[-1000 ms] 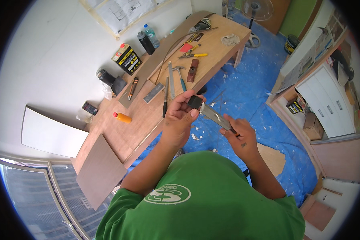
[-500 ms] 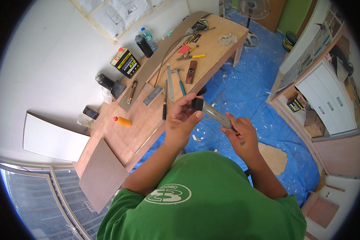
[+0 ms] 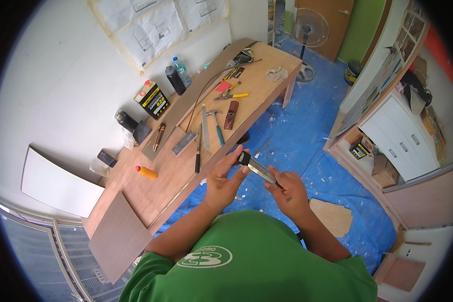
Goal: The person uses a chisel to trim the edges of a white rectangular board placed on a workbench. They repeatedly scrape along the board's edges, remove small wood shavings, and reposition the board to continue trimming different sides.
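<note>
In front of my chest I hold a flat silver-grey tool [image 3: 261, 171] with a black end, tilted so that its black end is at the upper left. My left hand [image 3: 223, 183] has its fingers and thumb round the black end. My right hand [image 3: 289, 191] is closed on the other end, with the thumb along it, and hides that end. Beyond my left hand, on the wooden worktable [image 3: 178, 204], lie a black-handled rod-like tool [image 3: 198, 150], a claw hammer [image 3: 216, 127], a metal ruler-like strip [image 3: 205, 127] and a dark red block-like tool [image 3: 231, 115].
A grey rectangular block [image 3: 184, 143], yellow-handled pliers [image 3: 232, 95], an orange bottle [image 3: 146, 172] and an adhesive can [image 3: 152, 99] stand or lie on the table. A brown panel [image 3: 121, 236] overhangs its near-left edge. Blue sheeting [image 3: 307, 143] covers the floor; a fan [image 3: 307, 35] stands behind.
My view has shifted, so the tabletop and hands sit lower in it. The silver-grey tool has turned slightly and shows less of its length. Both hands stay on it.
</note>
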Demonstrator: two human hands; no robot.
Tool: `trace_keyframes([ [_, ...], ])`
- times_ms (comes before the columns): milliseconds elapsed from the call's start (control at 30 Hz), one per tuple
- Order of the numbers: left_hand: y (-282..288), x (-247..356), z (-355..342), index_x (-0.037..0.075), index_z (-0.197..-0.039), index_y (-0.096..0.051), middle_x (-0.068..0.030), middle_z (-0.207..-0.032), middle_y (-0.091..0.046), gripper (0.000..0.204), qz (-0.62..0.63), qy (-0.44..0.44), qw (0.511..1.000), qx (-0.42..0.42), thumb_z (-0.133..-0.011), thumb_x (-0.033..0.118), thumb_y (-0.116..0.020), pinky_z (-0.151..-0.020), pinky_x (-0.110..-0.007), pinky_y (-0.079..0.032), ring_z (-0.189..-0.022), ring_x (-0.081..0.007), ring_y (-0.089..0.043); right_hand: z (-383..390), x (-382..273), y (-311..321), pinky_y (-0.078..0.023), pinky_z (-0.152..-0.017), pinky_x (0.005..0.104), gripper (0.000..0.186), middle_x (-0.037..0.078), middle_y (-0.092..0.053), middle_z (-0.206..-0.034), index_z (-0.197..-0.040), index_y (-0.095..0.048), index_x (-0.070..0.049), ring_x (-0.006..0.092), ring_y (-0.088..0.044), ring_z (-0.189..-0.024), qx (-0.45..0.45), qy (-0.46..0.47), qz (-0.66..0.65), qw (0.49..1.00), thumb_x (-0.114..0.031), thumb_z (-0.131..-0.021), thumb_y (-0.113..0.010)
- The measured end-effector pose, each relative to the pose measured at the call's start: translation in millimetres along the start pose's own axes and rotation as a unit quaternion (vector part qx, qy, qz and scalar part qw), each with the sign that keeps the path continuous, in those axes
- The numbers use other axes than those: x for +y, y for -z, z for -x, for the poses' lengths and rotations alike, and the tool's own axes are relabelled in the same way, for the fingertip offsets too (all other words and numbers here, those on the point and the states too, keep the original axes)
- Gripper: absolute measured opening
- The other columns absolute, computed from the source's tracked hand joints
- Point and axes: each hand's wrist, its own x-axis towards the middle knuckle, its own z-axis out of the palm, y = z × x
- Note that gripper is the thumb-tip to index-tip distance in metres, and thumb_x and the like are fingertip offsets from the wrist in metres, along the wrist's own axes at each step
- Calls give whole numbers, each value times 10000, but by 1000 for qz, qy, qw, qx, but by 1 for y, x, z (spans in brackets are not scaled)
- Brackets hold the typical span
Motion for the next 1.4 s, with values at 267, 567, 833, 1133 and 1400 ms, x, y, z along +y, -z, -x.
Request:
trace_keyframes([
  [267, -1, -4, 4, 23, -1588, -493, -153, -1427, -666, 624, 54, 53, 997, -11, -1012, 43, -733, -1097, -374, -512, -1261, -206, -647, 3, -2, -4, -459, -709, 352, 457, 85, -611, -781, -1349, -709, 11, 217, -577, -766, 1, -9, -26, 1000, -189, -948, -801],
  [567, -14, -5, 9, 4, -1537, -543, -142, -1390, -679, 586, 135, 91, 987, 15, -1000, 87, -762, -1063, -375, -530, -1211, -204, -664, -8, -6, -13, -475, -684, 393, 394, 122, -652, -813, -1276, -735, -24, 259, -599, -730, -37, -35, -127, 991, -234, -948, -796],
  [833, 13, -14, 18, -31, -1250, -727, -108, -1216, -762, 298, 4, 205, 975, -82, -1078, 207, -676, -984, -340, -561, -1083, -173, -704, -21, -18, -34, -470, -676, 342, 334, 64, -628, -805, -1167, -736, -37, 187, -598, -736, -122, -129, -127, 976, -225, -910, -836],
  [1133, 82, -16, 10, -6, -1167, -780, -75, -1067, -787, 386, 2, 210, 978, 15, -1024, 352, -761, -894, -290, -549, -973, -127, -693, -32, 4, -93, -475, -725, 296, 475, -23, -636, -881, -1231, -715, -81, 98, -571, -797, -258, -182, -256, 914, -325, -870, -904],
  [1400, 174, -28, 22, -38, -1242, -739, -105, -1158, -774, 361, 56, 258, 965, 8, -1053, 269, -722, -994, -327, -537, -1082, -158, -686, -38, 4, -161, -479, -748, 325, 435, 9, -623, -874, -1138, -702, -68, 135, -580, -815, -315, -203, -149, 915, -333, -856, -900],
])
